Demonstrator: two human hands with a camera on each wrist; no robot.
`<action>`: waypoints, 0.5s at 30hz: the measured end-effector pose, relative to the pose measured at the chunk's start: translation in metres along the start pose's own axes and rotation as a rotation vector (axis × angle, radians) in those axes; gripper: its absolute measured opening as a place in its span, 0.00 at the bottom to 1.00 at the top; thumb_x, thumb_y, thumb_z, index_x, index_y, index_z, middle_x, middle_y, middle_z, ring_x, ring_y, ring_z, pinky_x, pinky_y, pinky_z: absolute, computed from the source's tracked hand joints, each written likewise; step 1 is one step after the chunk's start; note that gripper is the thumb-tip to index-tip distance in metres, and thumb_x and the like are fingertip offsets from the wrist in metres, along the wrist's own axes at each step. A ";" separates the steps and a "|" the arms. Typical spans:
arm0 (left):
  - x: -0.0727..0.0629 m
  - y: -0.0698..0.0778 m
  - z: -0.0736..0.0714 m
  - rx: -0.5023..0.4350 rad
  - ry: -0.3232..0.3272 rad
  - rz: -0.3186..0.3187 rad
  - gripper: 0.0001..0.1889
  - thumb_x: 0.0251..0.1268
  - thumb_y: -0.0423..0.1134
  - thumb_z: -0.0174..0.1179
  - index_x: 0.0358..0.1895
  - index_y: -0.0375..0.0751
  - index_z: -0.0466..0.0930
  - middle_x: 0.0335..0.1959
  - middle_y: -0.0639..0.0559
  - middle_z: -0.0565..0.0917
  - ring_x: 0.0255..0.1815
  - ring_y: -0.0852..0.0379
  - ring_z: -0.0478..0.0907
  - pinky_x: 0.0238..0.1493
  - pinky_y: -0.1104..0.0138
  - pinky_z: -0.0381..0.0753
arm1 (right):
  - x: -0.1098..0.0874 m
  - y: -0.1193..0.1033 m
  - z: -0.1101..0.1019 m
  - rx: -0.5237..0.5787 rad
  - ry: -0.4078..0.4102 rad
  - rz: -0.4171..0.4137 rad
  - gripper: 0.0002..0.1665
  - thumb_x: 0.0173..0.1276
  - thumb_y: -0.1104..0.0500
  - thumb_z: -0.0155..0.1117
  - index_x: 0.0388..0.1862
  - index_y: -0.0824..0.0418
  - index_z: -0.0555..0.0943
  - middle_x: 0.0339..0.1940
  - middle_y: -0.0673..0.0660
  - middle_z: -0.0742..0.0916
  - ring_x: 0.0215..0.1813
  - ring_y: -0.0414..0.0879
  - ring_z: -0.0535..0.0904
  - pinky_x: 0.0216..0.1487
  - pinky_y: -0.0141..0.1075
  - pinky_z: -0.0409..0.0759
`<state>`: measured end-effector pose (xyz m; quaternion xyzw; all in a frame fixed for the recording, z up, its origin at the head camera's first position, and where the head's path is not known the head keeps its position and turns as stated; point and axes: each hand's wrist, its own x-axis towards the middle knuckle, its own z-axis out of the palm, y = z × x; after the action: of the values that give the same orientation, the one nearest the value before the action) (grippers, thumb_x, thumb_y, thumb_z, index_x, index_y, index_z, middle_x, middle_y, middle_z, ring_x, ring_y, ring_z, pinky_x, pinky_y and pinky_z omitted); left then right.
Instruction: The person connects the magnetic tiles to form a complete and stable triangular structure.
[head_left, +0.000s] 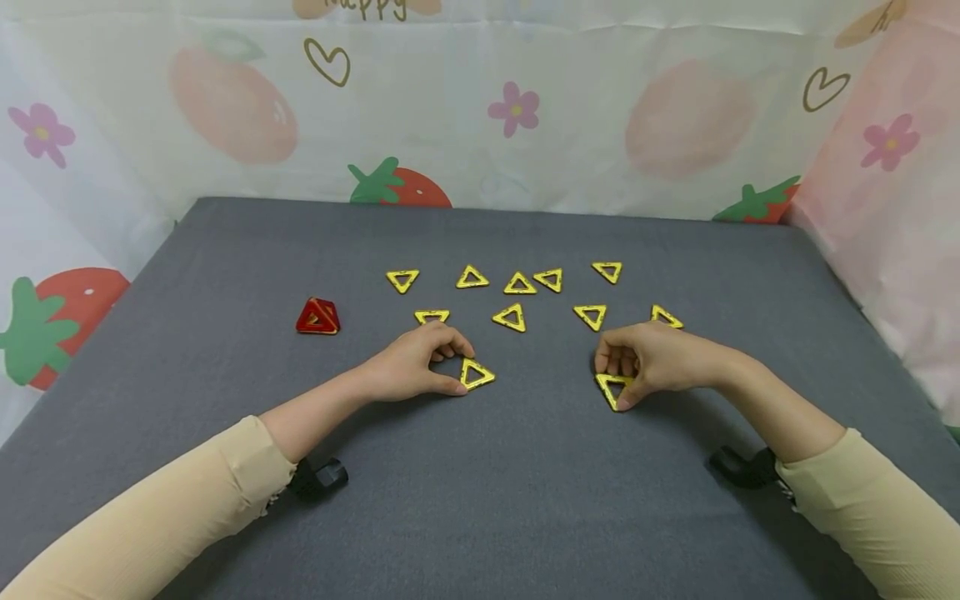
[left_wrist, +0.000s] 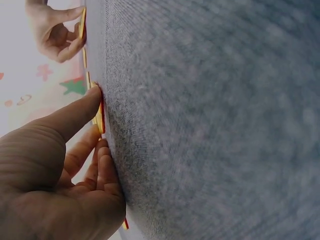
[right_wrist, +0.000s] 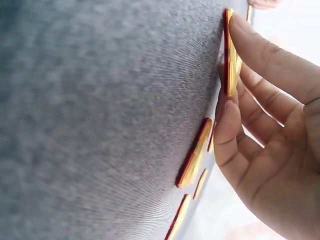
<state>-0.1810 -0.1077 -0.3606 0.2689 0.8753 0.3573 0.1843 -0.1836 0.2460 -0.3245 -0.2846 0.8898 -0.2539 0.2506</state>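
Observation:
My left hand (head_left: 408, 365) pinches a yellow triangular frame tile (head_left: 487, 377) by its edges, thumb near and index finger far. In the left wrist view this tile (left_wrist: 102, 117) shows a red underside edge and lies at or just above the cloth; I cannot tell which. To the right, my right hand (head_left: 666, 357) grips a second yellow triangle tile (head_left: 604, 393) between thumb and fingers. Seen from the right wrist, that tile (right_wrist: 231, 60) looks slightly raised off the cloth. The two held tiles are apart.
Several more yellow triangle tiles, such as one (head_left: 520, 289) at the back, lie scattered beyond my hands. A small red pyramid (head_left: 309, 320) stands at the left. Grey cloth (head_left: 480, 508) covers the table, and a printed curtain (head_left: 570, 108) hangs behind it.

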 end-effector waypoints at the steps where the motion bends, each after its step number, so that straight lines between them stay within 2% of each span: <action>1: 0.000 0.000 0.000 0.001 0.000 -0.001 0.22 0.60 0.42 0.70 0.57 0.45 0.78 0.54 0.47 0.76 0.55 0.52 0.73 0.61 0.57 0.75 | 0.000 0.000 0.000 -0.007 -0.002 -0.001 0.23 0.48 0.52 0.82 0.40 0.52 0.80 0.32 0.51 0.83 0.37 0.44 0.77 0.39 0.33 0.78; 5: 0.000 0.000 0.000 0.000 0.000 -0.001 0.22 0.60 0.41 0.70 0.57 0.45 0.78 0.55 0.46 0.76 0.55 0.52 0.73 0.62 0.57 0.75 | 0.002 0.001 -0.001 -0.014 -0.022 -0.010 0.18 0.53 0.53 0.79 0.40 0.50 0.80 0.32 0.49 0.83 0.36 0.42 0.78 0.37 0.32 0.78; 11: -0.001 0.001 0.000 -0.002 -0.001 0.001 0.22 0.61 0.41 0.70 0.57 0.44 0.78 0.55 0.46 0.76 0.55 0.52 0.73 0.61 0.57 0.75 | 0.004 -0.003 -0.002 0.021 -0.074 -0.038 0.05 0.68 0.58 0.66 0.42 0.52 0.81 0.34 0.49 0.86 0.35 0.41 0.81 0.36 0.32 0.79; 15: -0.001 0.001 -0.001 -0.002 -0.002 0.002 0.22 0.61 0.41 0.70 0.57 0.44 0.78 0.55 0.46 0.76 0.55 0.52 0.73 0.61 0.58 0.75 | 0.008 -0.008 -0.001 0.043 -0.080 -0.053 0.05 0.72 0.58 0.61 0.44 0.52 0.81 0.36 0.50 0.86 0.38 0.42 0.81 0.40 0.34 0.81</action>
<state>-0.1801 -0.1081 -0.3590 0.2699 0.8745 0.3581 0.1851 -0.1871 0.2357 -0.3211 -0.3126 0.8656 -0.2678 0.2852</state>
